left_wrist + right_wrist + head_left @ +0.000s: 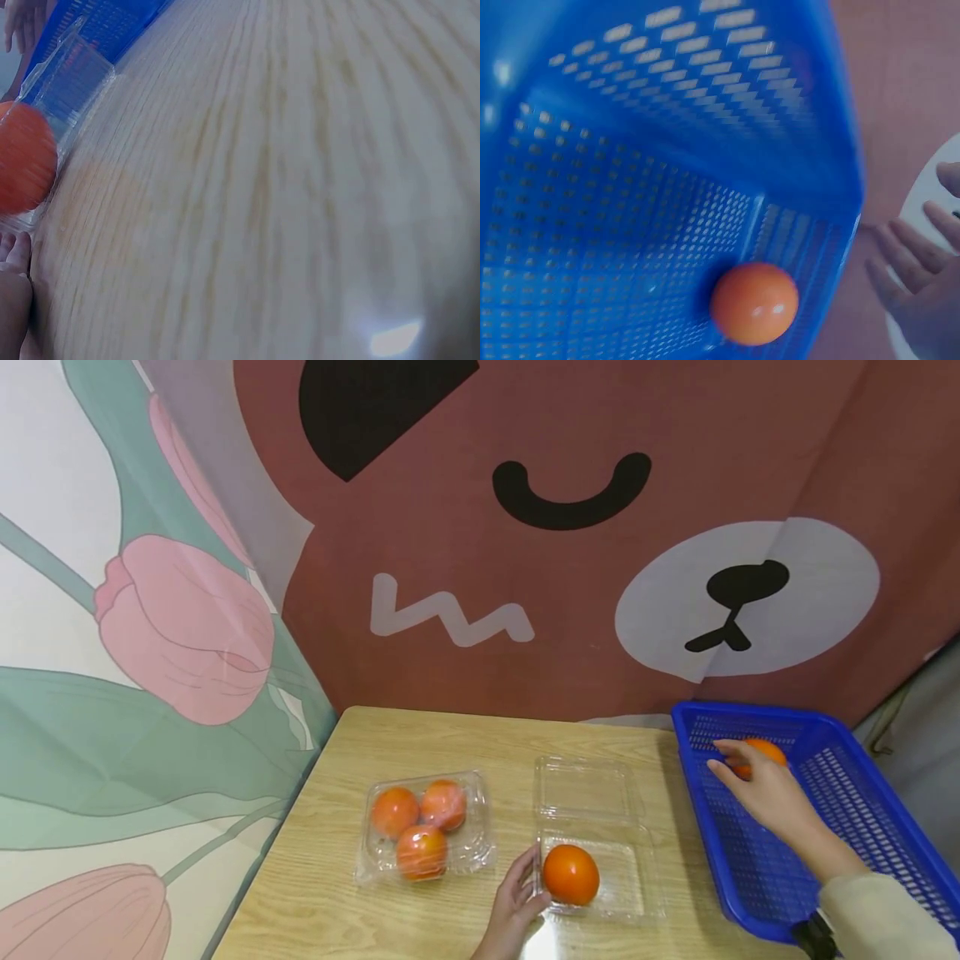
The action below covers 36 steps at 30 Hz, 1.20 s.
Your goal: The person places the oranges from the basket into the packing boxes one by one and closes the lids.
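An open clear plastic clamshell box [622, 868] stands on the table with one orange [572, 875] at the left of its base. My left hand [514, 902] rests against the box's left side, fingers along the wall and thumb near the front corner. Over the far end of a blue basket [708, 852], my right hand [768, 789] hovers with its fingers loosely bent and spread. An orange [754, 304] lies in that end of the basket; the right wrist view shows it apart from the right hand [922, 277].
To the left, another clear clamshell box [476, 839] holds three oranges [422, 852]. The wooden table [315, 860] meets a printed brown cloth [450, 685] at the back and a flowered cloth [187, 627] on the left.
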Each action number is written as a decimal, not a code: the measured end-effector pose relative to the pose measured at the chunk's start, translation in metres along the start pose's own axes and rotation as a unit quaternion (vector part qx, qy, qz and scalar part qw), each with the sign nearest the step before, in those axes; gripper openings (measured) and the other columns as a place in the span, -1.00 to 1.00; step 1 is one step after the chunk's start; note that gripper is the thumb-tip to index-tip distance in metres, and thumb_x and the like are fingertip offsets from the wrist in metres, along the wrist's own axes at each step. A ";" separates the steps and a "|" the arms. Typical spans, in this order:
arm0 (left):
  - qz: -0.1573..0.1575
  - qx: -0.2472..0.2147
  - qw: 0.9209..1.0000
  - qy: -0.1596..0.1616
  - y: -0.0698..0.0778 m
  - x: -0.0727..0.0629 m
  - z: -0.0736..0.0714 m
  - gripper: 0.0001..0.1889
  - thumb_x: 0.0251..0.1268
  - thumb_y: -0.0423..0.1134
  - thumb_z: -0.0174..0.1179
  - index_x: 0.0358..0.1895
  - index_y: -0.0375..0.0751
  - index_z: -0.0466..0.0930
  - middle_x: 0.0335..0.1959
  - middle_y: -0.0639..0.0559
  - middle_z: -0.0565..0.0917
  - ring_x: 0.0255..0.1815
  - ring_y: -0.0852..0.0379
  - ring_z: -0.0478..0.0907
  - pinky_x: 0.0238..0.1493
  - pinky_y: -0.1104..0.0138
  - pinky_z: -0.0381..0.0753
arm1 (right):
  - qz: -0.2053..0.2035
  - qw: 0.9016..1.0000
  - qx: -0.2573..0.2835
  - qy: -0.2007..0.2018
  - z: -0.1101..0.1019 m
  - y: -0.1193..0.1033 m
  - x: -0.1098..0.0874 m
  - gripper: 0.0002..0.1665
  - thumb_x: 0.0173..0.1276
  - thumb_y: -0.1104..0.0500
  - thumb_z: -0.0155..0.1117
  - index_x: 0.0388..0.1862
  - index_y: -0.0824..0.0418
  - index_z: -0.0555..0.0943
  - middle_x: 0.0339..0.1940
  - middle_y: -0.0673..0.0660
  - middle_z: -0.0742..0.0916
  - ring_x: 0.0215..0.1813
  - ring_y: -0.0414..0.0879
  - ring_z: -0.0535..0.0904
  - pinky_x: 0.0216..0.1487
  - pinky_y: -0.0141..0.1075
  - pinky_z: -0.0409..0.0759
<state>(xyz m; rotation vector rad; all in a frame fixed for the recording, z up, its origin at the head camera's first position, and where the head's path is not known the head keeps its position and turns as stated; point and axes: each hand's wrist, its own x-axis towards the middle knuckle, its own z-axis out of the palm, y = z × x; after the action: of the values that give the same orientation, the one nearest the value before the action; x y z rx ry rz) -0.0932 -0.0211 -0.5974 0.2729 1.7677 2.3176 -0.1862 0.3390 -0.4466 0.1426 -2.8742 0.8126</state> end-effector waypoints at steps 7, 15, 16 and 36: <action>0.002 0.006 1.000 -0.005 0.001 0.000 0.001 -0.33 0.34 -0.44 0.11 0.49 -0.39 0.12 0.44 -0.45 0.22 0.37 -0.36 0.28 0.25 -0.18 0.37 | -0.007 0.998 -0.009 0.057 -0.003 0.030 0.004 -0.44 0.55 0.01 0.10 0.27 0.44 0.45 0.07 0.50 0.61 -0.03 0.44 0.57 -0.16 0.24 0.52; 0.000 0.004 1.000 -0.004 0.000 0.000 0.002 -0.33 0.34 -0.44 0.11 0.49 -0.40 0.12 0.44 -0.46 0.21 0.36 -0.37 0.28 0.24 -0.17 0.39 | 0.042 0.998 -0.018 0.040 -0.007 0.060 0.008 -0.43 0.58 0.02 0.03 0.28 0.48 0.40 0.12 0.57 0.53 -0.02 0.49 0.50 -0.23 0.24 0.51; -0.001 0.003 1.000 -0.003 0.000 0.001 0.003 -0.33 0.33 -0.44 0.11 0.49 -0.40 0.12 0.44 -0.46 0.20 0.36 -0.37 0.29 0.23 -0.16 0.40 | 0.048 0.998 -0.018 0.038 -0.008 0.063 0.009 -0.42 0.58 0.01 0.02 0.28 0.49 0.39 0.13 0.57 0.52 -0.01 0.49 0.50 -0.22 0.24 0.51; 0.021 -0.005 1.000 -0.011 -0.002 0.001 -0.001 -0.32 0.34 -0.47 0.11 0.49 -0.46 0.08 0.44 -0.50 0.17 0.38 -0.37 0.26 0.21 0.36 0.45 | 0.124 0.990 -0.022 0.063 -0.001 0.098 0.018 -0.27 0.48 -0.05 0.18 0.27 0.57 0.36 0.17 0.64 0.46 0.02 0.52 0.42 -0.07 0.32 0.40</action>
<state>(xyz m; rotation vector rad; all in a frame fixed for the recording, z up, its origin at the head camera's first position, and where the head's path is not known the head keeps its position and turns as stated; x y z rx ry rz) -0.0948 -0.0215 -0.5993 0.3370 1.7555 2.3427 -0.2166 0.4221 -0.4933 -0.2672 -2.8217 0.7673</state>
